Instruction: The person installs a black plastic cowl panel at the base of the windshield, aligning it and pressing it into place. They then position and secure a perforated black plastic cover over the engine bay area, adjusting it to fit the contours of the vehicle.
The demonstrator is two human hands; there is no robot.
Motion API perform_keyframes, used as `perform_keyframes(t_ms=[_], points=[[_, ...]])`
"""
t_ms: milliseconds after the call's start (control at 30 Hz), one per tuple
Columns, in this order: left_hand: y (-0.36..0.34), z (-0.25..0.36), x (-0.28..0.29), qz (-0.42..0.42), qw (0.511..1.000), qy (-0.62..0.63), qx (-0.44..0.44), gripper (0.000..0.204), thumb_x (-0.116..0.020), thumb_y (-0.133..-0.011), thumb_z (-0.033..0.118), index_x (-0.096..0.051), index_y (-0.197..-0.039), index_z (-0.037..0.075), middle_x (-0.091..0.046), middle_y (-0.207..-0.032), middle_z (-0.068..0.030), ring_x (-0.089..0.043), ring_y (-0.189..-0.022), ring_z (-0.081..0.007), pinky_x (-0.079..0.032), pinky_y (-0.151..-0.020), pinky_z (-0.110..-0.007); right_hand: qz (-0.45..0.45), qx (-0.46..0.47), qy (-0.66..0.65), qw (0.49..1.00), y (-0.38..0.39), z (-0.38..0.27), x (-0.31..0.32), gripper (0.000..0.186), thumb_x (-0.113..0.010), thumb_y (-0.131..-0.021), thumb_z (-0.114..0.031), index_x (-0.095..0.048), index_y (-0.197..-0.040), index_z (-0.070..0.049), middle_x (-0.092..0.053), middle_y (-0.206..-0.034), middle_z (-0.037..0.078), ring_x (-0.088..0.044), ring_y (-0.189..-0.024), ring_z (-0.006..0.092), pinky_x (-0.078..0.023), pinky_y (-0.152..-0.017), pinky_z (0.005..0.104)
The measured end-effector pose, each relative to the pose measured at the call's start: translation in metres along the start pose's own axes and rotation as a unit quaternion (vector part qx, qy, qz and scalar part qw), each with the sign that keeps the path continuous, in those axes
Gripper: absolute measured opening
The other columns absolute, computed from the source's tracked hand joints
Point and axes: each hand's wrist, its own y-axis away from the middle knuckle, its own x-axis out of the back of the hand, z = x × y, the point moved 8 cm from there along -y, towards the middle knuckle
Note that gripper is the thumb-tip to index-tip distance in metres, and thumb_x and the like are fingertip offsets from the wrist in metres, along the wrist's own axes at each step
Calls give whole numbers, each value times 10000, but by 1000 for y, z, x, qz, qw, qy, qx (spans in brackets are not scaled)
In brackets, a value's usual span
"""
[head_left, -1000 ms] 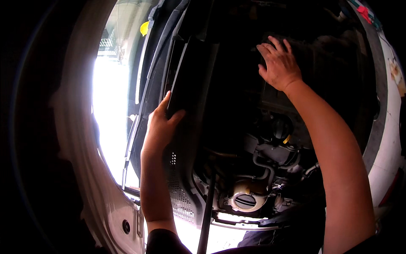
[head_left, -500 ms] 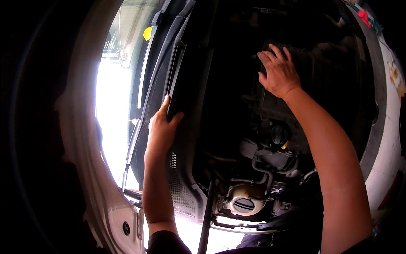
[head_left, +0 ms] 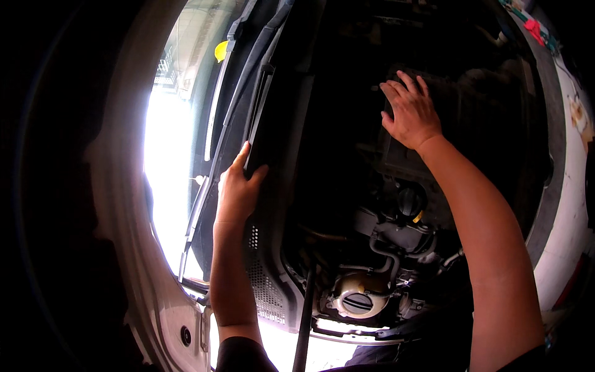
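An open car engine bay lies under both my arms. My left hand rests on the dark plastic cowl panel below the windshield, its index finger pointing along the wiper side and the thumb apart. My right hand lies with fingers spread on a dark engine cover, and nothing shows in its grip. Just nearer than that cover sit a black round cap and a yellow tab. Deep shadow hides much of the surface around my right hand.
A pale fluid reservoir with a dark cap sits near the front. Beside it rises a black rod. Wiper arms run along the bright windshield at left. The white car edge curves along the right.
The view has shifted slightly. My right hand sits a touch lower in the picture, still spread on the cover. My left hand stays on the cowl.
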Motion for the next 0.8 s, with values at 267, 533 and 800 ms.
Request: perform_keyframes(t_ms=[267, 533, 800], points=[[-1, -5, 4, 1, 999, 20, 24, 669, -719, -905, 235, -502, -1516, 68, -738, -1019, -216, -728, -910, -268, -543, -872, -372, 18, 6, -1, 1000, -1, -1, 1, 560, -647, -958, -322, -526, -1459, -106, -525, -1506, 74, -334, -1507, 282, -205, -1277, 502], [3, 5, 5, 16, 1000, -7, 26, 673, -727, -899, 254, -508, -1513, 89, -726, -1164, -248, -722, -1027, -361, -525, -953, -410, 9, 3, 1, 1000, -1, -3, 2, 568, -649, -953, -322, -523, -1464, -108, -520, -1511, 69, -332, -1509, 278, -198, -1281, 496], [7, 11, 9, 63, 995, -64, 42, 674, -747, -883, 283, -532, -1503, 130, -732, -1086, -252, -722, -981, -380, -528, -919, -452, 11, 4, 5, 1000, 1, -1, 1, 573, -650, -947, -323, -524, -1464, -110, -522, -1507, 64, -329, -1510, 271, -192, -1283, 487]])
